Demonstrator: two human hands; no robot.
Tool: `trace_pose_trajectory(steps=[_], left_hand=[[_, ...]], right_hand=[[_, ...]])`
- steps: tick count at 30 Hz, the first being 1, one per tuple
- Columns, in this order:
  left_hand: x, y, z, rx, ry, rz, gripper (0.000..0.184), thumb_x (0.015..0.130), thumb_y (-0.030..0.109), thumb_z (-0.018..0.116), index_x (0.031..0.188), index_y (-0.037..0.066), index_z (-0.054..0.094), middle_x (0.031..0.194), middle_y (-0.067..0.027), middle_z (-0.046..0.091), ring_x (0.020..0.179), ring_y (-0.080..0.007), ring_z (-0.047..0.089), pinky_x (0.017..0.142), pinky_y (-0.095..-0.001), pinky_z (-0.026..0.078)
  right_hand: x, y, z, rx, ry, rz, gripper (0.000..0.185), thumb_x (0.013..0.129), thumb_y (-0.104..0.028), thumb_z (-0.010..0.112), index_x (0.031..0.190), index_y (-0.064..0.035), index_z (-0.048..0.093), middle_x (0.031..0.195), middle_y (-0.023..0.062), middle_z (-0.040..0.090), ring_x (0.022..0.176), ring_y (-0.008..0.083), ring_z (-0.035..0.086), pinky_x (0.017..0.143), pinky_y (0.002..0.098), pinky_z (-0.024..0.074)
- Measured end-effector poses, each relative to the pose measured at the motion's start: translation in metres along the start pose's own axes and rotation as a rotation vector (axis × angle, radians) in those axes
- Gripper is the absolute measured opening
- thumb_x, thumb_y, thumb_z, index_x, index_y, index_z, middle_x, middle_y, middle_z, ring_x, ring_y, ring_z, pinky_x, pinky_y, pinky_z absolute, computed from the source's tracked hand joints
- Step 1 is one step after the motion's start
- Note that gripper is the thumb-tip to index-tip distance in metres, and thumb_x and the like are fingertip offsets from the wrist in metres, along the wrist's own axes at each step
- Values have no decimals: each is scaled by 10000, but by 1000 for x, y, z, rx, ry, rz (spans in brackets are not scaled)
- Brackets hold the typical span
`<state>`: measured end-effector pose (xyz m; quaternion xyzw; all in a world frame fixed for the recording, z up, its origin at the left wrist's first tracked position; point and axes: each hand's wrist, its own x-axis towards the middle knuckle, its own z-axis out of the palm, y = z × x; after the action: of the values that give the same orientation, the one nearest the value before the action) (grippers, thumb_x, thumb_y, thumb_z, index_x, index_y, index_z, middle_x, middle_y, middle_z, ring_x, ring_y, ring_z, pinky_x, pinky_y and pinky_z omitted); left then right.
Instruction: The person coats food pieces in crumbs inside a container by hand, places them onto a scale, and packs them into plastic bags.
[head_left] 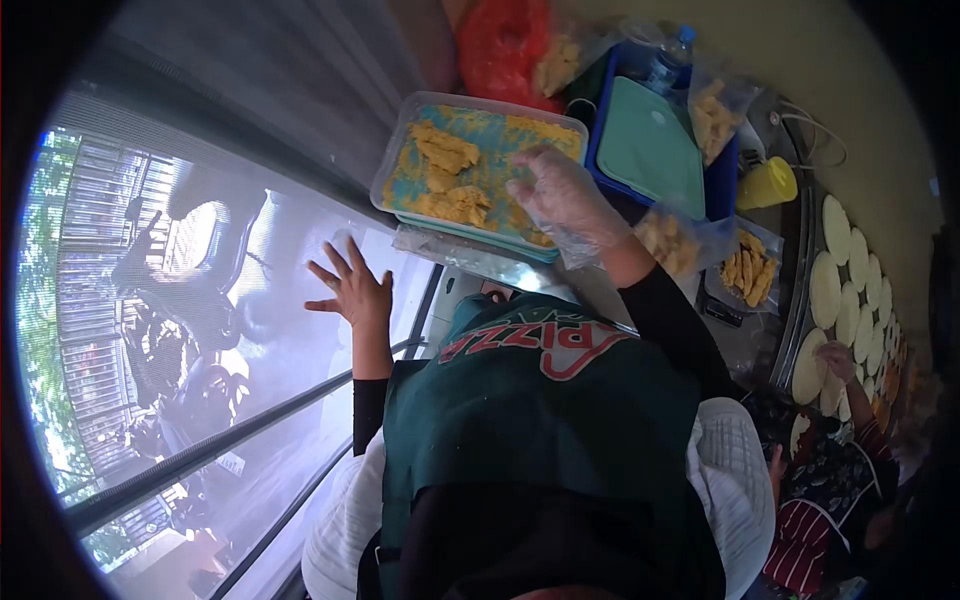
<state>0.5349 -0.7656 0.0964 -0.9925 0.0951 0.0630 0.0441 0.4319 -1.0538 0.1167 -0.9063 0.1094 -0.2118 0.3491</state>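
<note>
Reaching over the tub [484,98] of yellow food [458,206], the gloved right hand [568,196] half-curls its fingers, their hold unclear; the bare left hand [358,288] spreads wide and empty

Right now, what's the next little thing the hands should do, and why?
I'd guess the gloved right hand should reach across to the yellow-orange lumps. It's over the tub with its fingers apart, and the lumps lie in that same tub. The left hand is bare and off to the side.
</note>
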Motion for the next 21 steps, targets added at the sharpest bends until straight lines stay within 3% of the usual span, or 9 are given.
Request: trace_pose_trajectory(steps=[1, 7, 9, 10, 12, 15, 18, 21], left_hand=[[1, -3, 5, 129, -113, -24, 831, 746, 450, 684, 1432, 202, 286, 1526, -137, 110, 1396, -408, -5, 949, -765, 43], [19, -34, 41, 5, -417, 124, 755, 760, 484, 644, 1371, 118, 395, 1470, -201, 247, 1367, -397, 204, 1021, -676, 154], [25, -37, 42, 18, -409, 163, 709, 782, 458, 631, 1339, 75, 417, 1405, -211, 364, 1304, -389, 341, 1019, -598, 270], [34, -44, 53, -116, -372, 200, 672, 804, 440, 617, 1321, 55, 426, 1350, -213, 418, 1250, -375, 401, 994, -548, 316], [55, -52, 74, -387, -295, 274, 601, 848, 403, 588, 1285, 16, 445, 1239, -217, 527, 1143, -348, 521, 944, -447, 409], [83, -34, 73, -1073, -343, 79, 523, 903, 364, 544, 1284, 19, 445, 1166, -147, 576, 978, -256, 597, 761, -346, 498], [108, -7, 66, -1296, -91, 163, 512, 921, 365, 520, 1261, -13, 449, 1047, -109, 600, 905, -194, 584, 694, -308, 493], [122, 12, 52, -1333, -33, 196, 462, 914, 305, 553, 1209, -40, 468, 967, -187, 630, 902, -223, 607, 798, -318, 463]], right_hand=[[7, -2, 11, -6, -11, 13, 323, 770, -214, 655, 1011, 0, 633, 980, 191, 627, 913, 331, 611, 814, 369, 489], [56, -13, 68, -69, 32, 144, 307, 810, -216, 594, 1007, 18, 627, 994, 209, 622, 918, 347, 608, 838, 391, 471], [82, -8, 82, -209, -61, 60, 314, 825, -244, 561, 974, 21, 639, 977, 209, 626, 911, 344, 612, 825, 386, 476], [92, -10, 86, -279, -107, 19, 324, 832, -259, 545, 958, 23, 644, 969, 208, 628, 908, 342, 614, 819, 384, 478], [107, -21, 98, -325, -195, 104, 321, 817, -262, 546, 924, 19, 657, 960, 206, 633, 897, 343, 620, 801, 381, 485], [125, -37, 104, -416, -392, 187, 371, 798, -303, 545, 907, 33, 658, 946, 231, 633, 901, 351, 621, 786, 398, 487], [137, -43, 105, -430, -555, 245, 351, 779, -284, 552, 871, 34, 667, 954, 245, 634, 910, 355, 622, 779, 400, 488], [139, -45, 102, -459, -616, 144, 265, 740, -223, 577, 802, 15, 677, 911, 226, 644, 888, 355, 629, 762, 401, 490]])
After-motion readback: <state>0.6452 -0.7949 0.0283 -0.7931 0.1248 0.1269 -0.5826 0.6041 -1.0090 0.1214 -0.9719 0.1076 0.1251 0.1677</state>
